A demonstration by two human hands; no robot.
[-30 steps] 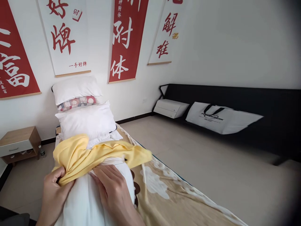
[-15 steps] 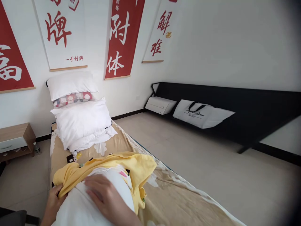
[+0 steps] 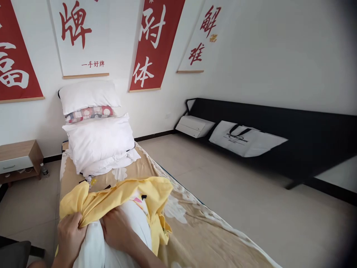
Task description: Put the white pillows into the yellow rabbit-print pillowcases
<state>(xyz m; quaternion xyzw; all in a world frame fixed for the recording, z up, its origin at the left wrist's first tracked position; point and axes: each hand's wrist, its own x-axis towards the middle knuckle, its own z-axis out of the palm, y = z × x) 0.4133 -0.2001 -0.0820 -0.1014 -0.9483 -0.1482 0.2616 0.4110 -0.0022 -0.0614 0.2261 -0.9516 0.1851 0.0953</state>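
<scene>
A yellow pillowcase (image 3: 122, 190) with a printed pattern lies partly over a white pillow (image 3: 93, 242) at the near end of the bed. My left hand (image 3: 71, 232) is closed on the pillowcase's edge, at the left of its opening. My right hand (image 3: 117, 227) presses on the white pillow at the opening, and its fingers go out of sight under the yellow cloth. How they are bent is hidden. The pillow's far part is covered by the pillowcase.
The bed (image 3: 200, 230) has a tan patterned sheet. White pillows (image 3: 97, 137) are stacked at its far end. A bedside cabinet (image 3: 19, 160) and a bottle (image 3: 44, 170) stand at left. A black sofa (image 3: 306, 145) holds a white bag (image 3: 242, 139) and a white box (image 3: 193, 126).
My right hand has gone from lying on the white pillow to reaching under the pillowcase's edge. My left hand still grips the cloth, now closer to my right hand. The view has shifted slightly.
</scene>
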